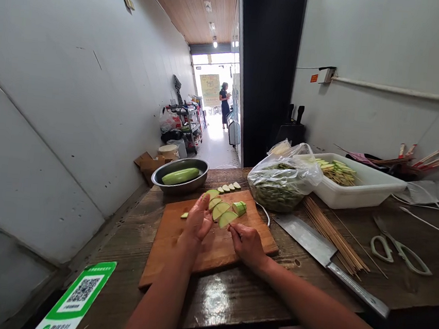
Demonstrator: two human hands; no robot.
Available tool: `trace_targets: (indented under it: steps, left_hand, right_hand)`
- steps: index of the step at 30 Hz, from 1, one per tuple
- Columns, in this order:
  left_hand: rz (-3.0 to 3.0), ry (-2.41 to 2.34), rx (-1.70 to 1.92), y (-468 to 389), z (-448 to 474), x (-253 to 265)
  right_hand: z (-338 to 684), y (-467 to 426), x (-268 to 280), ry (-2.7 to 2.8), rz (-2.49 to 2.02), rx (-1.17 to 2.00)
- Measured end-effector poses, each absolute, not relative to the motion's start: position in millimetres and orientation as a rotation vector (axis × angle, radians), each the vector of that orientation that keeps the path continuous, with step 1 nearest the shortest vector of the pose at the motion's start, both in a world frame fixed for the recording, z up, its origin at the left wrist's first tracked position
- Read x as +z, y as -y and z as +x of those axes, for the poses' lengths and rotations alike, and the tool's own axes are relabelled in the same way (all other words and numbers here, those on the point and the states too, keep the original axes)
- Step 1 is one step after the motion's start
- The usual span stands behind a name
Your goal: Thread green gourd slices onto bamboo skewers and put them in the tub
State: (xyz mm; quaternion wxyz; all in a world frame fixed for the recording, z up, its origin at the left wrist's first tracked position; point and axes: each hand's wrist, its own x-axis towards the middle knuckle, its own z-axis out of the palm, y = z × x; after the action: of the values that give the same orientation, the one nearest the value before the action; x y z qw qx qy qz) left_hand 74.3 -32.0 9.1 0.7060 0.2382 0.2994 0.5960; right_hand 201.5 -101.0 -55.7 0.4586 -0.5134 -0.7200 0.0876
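Observation:
My left hand [199, 219] is raised over the wooden cutting board [172, 248], fingers closed on a fanned row of half-round zucchini slices [220, 211]. My right hand [248, 246] pinches the end of a thin skewer beside the nearest slice; most of the skewer is hidden. A small stack of cut zucchini [239, 208] rests on the board just behind the right hand. Beyond the board's far edge lies a row of smaller slices [228, 187]. A zucchini scrap [184, 215] is left of my left hand.
A metal bowl [198, 184] holds a whole zucchini [180, 176]. Right of the board are a cleaver [309, 238], bamboo skewers [336, 240], scissors [401, 249], a bag of green vegetables [279, 186] and a white tub [372, 187]. A QR-code sign [80, 296] stands front left. A person [224, 105] stands far back.

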Motion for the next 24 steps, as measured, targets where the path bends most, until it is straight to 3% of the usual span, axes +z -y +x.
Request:
trace_targets:
  steps: [7, 24]
  left_hand:
    - [0.68, -0.672, 1.011, 49, 93, -4]
    - [0.669, -0.659, 1.03, 60, 113, -14]
  right_hand:
    - [199, 100, -49, 1.708, -1.243, 0.179]
    - [200, 95, -57, 1.672, -1.323, 0.109]
